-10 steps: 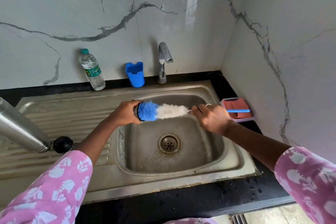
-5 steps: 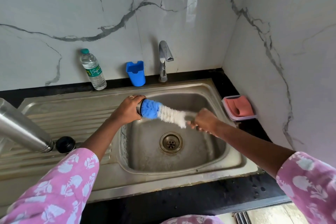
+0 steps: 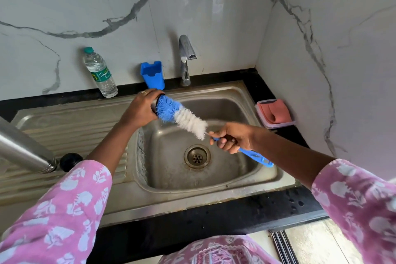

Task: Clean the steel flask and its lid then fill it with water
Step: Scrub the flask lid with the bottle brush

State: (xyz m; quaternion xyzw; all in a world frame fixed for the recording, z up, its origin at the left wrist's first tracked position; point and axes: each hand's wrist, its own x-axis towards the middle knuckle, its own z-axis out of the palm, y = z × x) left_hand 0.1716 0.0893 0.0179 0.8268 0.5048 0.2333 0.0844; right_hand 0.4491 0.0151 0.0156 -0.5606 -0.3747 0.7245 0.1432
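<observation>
My left hand (image 3: 140, 111) grips the flask's lid (image 3: 154, 105) over the sink basin (image 3: 246, 111); only a dark rim of the lid shows past my fingers. A bottle brush (image 3: 182, 117) with blue and white bristles has its blue end pushed into the lid. My right hand (image 3: 232, 139) grips the brush's blue handle (image 3: 259, 159), which slopes down to the right. The steel flask (image 3: 23, 149) lies on its side on the draining board at the left, its black mouth (image 3: 70, 162) pointing right.
A tap (image 3: 186, 58) stands behind the basin, with a blue holder (image 3: 153, 77) and a plastic water bottle (image 3: 100, 73) to its left. A pink sponge in a tray (image 3: 274, 113) sits on the black counter at the right. The drain (image 3: 197, 156) lies mid-basin.
The brush has tilted from level to sloping down right. My right hand dropped lower over the basin, and my left hand with the lid rose slightly toward the back.
</observation>
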